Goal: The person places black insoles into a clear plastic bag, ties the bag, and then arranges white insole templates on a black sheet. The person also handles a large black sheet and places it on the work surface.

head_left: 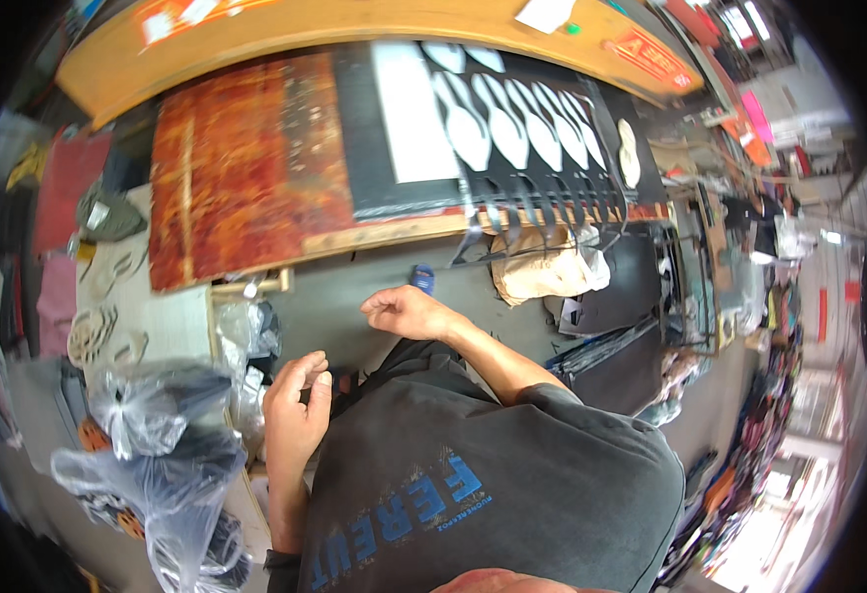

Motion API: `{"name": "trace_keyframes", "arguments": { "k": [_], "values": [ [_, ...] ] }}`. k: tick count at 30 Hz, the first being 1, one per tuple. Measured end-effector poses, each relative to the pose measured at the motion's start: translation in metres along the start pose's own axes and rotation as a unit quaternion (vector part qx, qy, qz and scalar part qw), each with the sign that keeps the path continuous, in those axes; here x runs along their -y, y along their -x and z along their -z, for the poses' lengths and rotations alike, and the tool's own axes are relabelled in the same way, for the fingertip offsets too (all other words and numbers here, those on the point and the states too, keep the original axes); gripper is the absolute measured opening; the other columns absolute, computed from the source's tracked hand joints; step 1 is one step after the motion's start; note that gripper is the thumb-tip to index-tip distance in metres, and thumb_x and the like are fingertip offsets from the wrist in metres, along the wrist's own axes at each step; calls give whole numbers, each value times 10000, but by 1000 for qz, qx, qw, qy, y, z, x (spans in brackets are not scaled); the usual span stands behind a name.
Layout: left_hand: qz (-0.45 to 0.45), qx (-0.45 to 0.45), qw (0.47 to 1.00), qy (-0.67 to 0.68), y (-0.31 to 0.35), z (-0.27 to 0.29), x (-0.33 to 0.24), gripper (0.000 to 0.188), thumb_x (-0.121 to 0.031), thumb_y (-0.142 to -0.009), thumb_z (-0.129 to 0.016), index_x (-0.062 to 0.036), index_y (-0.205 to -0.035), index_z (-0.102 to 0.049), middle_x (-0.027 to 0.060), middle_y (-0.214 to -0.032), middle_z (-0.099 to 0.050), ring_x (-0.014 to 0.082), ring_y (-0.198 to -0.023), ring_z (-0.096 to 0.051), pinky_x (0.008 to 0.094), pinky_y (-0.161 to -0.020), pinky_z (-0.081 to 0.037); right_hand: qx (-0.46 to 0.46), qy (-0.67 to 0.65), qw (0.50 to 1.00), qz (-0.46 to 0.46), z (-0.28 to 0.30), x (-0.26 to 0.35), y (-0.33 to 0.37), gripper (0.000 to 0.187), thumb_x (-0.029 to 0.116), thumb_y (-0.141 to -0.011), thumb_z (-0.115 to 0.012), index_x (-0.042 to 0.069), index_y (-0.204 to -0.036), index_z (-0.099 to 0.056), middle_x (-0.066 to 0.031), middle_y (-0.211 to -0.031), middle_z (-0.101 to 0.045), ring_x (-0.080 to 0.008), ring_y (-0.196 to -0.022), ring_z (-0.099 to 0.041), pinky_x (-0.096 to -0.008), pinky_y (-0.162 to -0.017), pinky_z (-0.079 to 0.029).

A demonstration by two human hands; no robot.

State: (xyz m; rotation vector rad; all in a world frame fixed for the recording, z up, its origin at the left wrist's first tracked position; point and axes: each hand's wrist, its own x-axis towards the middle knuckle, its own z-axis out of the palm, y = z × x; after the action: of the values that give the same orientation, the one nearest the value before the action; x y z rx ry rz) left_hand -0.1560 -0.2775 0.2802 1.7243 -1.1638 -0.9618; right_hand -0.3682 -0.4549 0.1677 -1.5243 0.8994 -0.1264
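Observation:
My left hand (297, 407) hangs in front of my dark shirt, its fingers loosely bent and its thumb held apart, with nothing seen in it. Farther right and higher, my right hand (409, 310) has its fingers curled in, and no object shows in it. Neither hand touches the workbench beyond them. On that bench lies a black sheet (468, 176) with a row of white, sole-like shapes (508, 133), and dark strips hang from its front edge. A white rectangular sheet (412, 119) lies to the left of these shapes.
An orange-brown mottled board (246, 158) covers the bench's left part, below a yellow wooden shelf (354, 30). Clear plastic bags (171, 474) stand at my left, near a pale side table (181, 316). A tan sack (542, 269) and dark sheets (616, 366) are under and beside the bench.

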Motion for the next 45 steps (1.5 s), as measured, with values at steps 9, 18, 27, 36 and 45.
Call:
{"name": "trace_keyframes", "arguments": {
  "k": [9, 18, 27, 36, 45],
  "values": [
    [149, 1, 983, 106, -185, -229, -12, 461, -262, -1085, -644, 44, -1429, -613, 145, -1264, -727, 187, -1044, -739, 284, -727, -587, -491, 116, 863, 15, 361, -142, 81, 340, 226, -952, -683, 58, -1237, -760, -205, -1258, -740, -353, -1161, -714, -434, -1012, -562],
    [290, 85, 944, -131, -287, -330, -45, 420, -335, -1023, -697, 50, -1190, -714, 110, -858, -757, 217, -781, -714, 374, -645, -562, -470, 208, 823, -242, 580, -274, 155, 693, 470, -975, -685, -84, -1387, -627, -278, -1080, -761, -364, -881, -763, -434, -866, -577],
    [113, 247, 957, 98, -297, -411, -164, 616, -371, -1053, -701, 44, -1482, -548, 156, -1247, -731, 213, -1137, -704, 343, -951, -567, -133, -31, 990, -25, 471, -82, 202, 298, 336, -989, -766, 53, -1079, -748, -44, -816, -753, -147, -723, -690, -349, -705, -565],
    [57, 542, 838, 14, -213, -518, -180, 229, -169, -950, -583, 9, -1093, -588, 198, -882, -703, 317, -784, -726, 470, -723, -560, -384, -266, 856, -224, 575, -202, 163, 775, 657, -991, -672, -88, -1205, -684, -157, -1093, -745, -225, -900, -731, -389, -755, -664],
    [-161, 690, 649, 278, -111, -491, -213, 334, -141, -922, -567, 59, -1190, -562, 281, -1055, -662, 424, -992, -669, 488, -857, -532, -541, 42, 835, -84, 566, -59, 261, 310, 274, -933, -758, 29, -1123, -758, 6, -1003, -700, -144, -986, -598, -319, -937, -449]
  ]
}}
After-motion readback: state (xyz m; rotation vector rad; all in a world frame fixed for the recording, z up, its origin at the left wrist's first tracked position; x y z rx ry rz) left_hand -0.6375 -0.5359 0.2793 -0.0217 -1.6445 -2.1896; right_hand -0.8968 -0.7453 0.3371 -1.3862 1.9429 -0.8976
